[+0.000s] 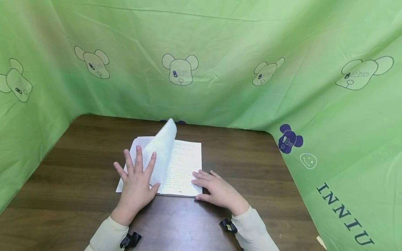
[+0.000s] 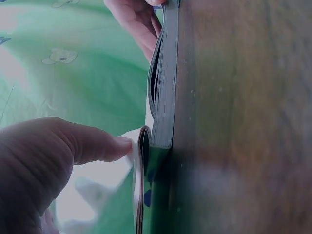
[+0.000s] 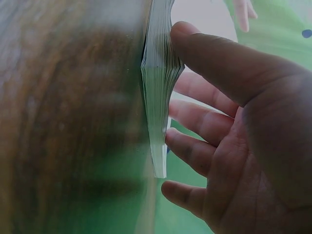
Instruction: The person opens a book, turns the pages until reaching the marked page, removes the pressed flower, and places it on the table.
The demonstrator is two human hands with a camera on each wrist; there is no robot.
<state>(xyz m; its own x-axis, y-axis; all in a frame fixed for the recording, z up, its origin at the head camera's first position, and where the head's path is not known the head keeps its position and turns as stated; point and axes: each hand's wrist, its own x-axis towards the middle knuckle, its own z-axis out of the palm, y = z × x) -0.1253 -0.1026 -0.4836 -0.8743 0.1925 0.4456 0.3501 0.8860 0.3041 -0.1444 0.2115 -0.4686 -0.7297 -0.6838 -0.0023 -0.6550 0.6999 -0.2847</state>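
An open book with printed text lies on the brown table. One leaf stands raised and curved near the middle, leaning toward the left pages. Across the left side spreads my left hand, fingers fanned out and straight. In the left wrist view its thumb touches the paper by the bottom edge near the spine. My right hand rests at the lower right of the book, fingertips on the right page. From the right wrist view, its thumb lies at the page corner and the other fingers extend along the side edge.
Green cloth with printed bear heads hangs around the back and sides of the table. Both wrists, in pale sleeves, carry small black cameras.
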